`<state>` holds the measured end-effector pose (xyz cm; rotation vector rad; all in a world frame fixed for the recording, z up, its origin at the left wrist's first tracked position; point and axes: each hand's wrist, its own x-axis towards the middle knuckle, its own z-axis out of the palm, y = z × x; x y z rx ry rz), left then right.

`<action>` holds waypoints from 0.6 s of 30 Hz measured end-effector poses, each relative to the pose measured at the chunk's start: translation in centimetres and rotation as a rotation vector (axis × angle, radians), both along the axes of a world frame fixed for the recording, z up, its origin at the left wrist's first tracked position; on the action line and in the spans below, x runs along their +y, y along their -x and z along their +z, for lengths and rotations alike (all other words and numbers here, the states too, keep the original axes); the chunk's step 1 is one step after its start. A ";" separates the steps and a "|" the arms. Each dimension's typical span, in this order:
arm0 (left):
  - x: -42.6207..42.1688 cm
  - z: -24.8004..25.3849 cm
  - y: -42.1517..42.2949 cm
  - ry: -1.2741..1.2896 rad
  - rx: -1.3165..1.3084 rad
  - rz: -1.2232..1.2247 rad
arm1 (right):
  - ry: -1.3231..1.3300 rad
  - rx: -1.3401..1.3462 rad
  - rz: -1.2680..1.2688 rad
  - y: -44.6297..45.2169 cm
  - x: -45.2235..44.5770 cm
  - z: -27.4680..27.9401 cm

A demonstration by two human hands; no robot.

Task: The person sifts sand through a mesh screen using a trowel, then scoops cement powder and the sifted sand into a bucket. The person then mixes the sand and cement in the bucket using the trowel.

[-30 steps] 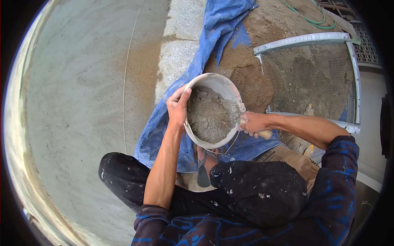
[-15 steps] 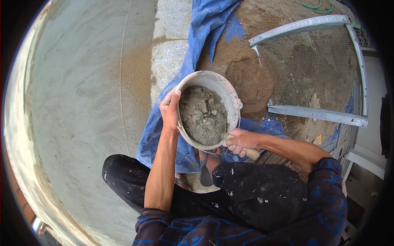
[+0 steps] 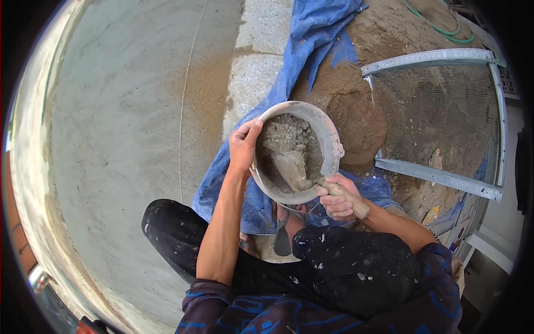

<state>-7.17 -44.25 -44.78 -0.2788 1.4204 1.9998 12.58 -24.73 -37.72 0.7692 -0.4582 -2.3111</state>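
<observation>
A pale round bucket (image 3: 329, 131) is tilted toward me above the blue tarp, with grey, lumpy mortar (image 3: 289, 131) inside. My left hand (image 3: 243, 146) grips its left rim, thumb over the edge. My right hand (image 3: 340, 199) is wrapped round the wooden handle of a trowel (image 3: 292, 170), near the bucket's lower right rim. The trowel's mortar-coated blade lies inside the bucket against the mortar. A thin wire bail hangs below the rim.
Blue tarp (image 3: 311, 33) runs under the bucket. Beyond it sits a brown sand pile (image 3: 356, 119), and a metal-framed mesh sieve (image 3: 439, 111) leans at the right. A green hose (image 3: 450, 33) lies at the top right. Smooth grey floor (image 3: 122, 122) with a string spans the left.
The trowel blade has come into view inside the bucket, and my right hand has turned with its handle. The mortar has shifted, leaving more of the inner wall exposed.
</observation>
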 end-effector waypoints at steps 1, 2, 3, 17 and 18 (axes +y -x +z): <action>-0.2 0.1 0.3 -0.002 0.007 0.012 | 0.001 0.035 0.038 0.0 0.8 0.5; -0.6 0.1 0.5 0.073 0.021 -0.038 | 0.003 0.069 0.078 0.0 1.8 1.0; -1.0 0.5 0.6 0.151 0.032 -0.087 | -0.018 0.046 0.146 -0.1 2.8 1.7; -0.5 5.7 -15.6 0.021 -1.011 0.187 | -1.941 1.289 1.665 11.5 5.7 17.1; 0.2 5.6 -16.2 0.024 -1.064 0.243 | -1.961 1.277 1.848 13.0 4.3 18.0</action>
